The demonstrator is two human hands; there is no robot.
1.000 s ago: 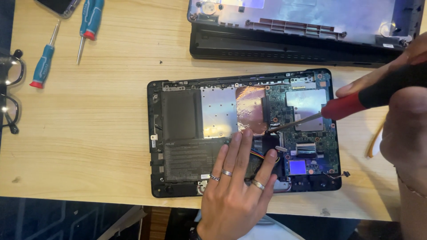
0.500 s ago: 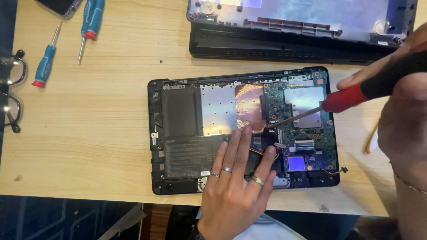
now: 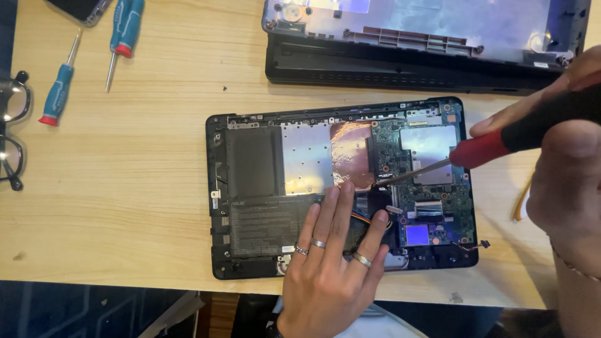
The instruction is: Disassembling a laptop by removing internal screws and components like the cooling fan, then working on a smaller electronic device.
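A: What is the left hand doing?

B: It is lying palm down on the near part of the opened laptop base, fingers spread apart and gripping nothing. The fingertips are resting on the black battery and beside the coloured wires, just near of the copper-coloured plate. Three rings are showing on the fingers.

A: And the right hand?

B: It is coming in from the right edge, fingers closed tight around the black and red handle of a screwdriver. The metal shaft is slanting down to the left, and its tip is touching the green circuit board just right of the copper plate, close to the left index fingertip.

A: Where is the laptop base sitting?

B: It is lying flat on the light wooden table, toward the near edge, in the middle of the view. Its insides are facing up.

A: What else is lying around?

B: Far of the base, the removed bottom cover is lying at the far edge. Two blue-handled screwdrivers are lying at the far left, well apart from the base, and a pair of glasses is poking in at the left edge.
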